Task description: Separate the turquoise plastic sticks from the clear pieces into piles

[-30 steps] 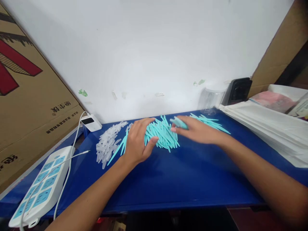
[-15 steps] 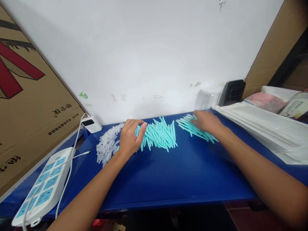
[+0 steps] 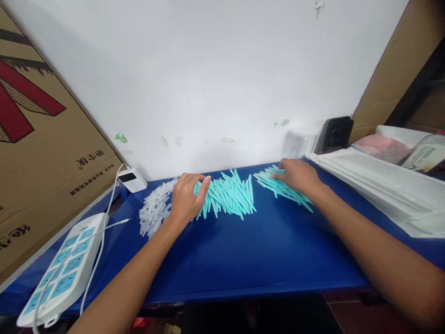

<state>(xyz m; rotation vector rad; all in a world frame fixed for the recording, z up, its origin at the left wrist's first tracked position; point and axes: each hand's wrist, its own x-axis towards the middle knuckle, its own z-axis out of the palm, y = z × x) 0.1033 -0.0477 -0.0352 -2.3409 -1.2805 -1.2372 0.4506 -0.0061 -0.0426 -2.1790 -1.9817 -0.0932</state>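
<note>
My left hand (image 3: pixel 188 197) rests at the left end of a larger pile of teal plastic sticks (image 3: pixel 229 195), thin and tapered. Its thumb stands up apart from the curved fingers, whose tips are partly hidden. Just left of it lies a heap of small translucent whitish plastic pieces (image 3: pixel 155 208). Over at the right, my right hand (image 3: pixel 299 176) reaches onto a smaller bunch of the same teal sticks (image 3: pixel 283 188). The thumb touches their top, apart from the bent index finger, and the other fingers are hidden behind the hand.
Both piles lie on a blue tabletop (image 3: pixel 243 260) against a white wall. A power strip (image 3: pixel 62 273), cables and a white device (image 3: pixel 132 180) sit at left beside a large carton (image 3: pixel 45 139). A clear container (image 3: pixel 301 144), black object (image 3: pixel 336 133) and white stacked sheets (image 3: pixel 385 185) stand right.
My left hand has shifted barely left, and a teal tip beside its wrist no longer shows. The right thumb has moved slightly left over the sticks, some of which have turned a little.
</note>
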